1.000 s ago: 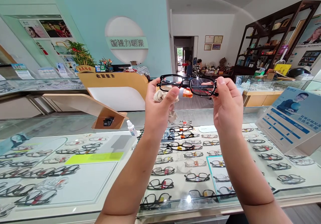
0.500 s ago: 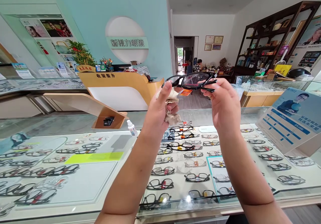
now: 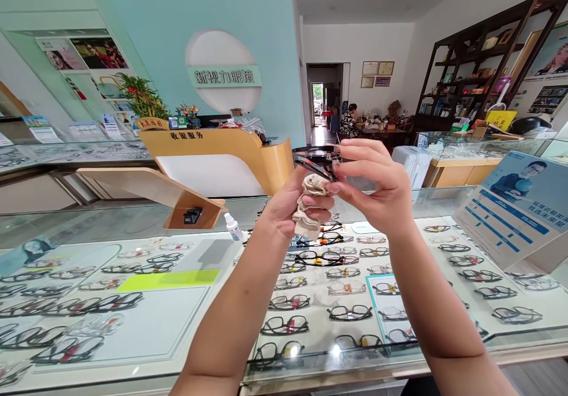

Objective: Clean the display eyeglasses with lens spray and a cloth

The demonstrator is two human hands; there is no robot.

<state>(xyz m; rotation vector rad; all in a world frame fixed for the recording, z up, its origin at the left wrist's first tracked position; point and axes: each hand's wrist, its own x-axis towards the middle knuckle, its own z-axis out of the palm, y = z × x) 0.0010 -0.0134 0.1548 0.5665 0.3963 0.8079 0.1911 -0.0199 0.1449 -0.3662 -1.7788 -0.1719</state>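
Black-framed eyeglasses (image 3: 316,154) are held up over the glass counter, seen almost edge-on and tilted. The fingers and thumb of my right hand (image 3: 384,186) pinch their right side, near the folded-looking temples. Just below the glasses, my left hand (image 3: 284,206) is closed around a crumpled beige cleaning cloth (image 3: 306,223). Its thumb is partly hidden, and I cannot tell whether it touches the frame. A small white bottle (image 3: 233,227) stands on the counter to the left of my left forearm.
Rows of eyeglasses (image 3: 349,313) lie inside the glass display counter (image 3: 146,209). A slanted wooden stand (image 3: 177,198) is on its left, a blue and white placard (image 3: 501,212) on its right. Behind are a cash desk (image 3: 208,168) and a seated person (image 3: 349,122).
The eyeglasses have turned from lenses facing me to nearly edge-on. My right hand has moved left, close to my left hand and the cloth.
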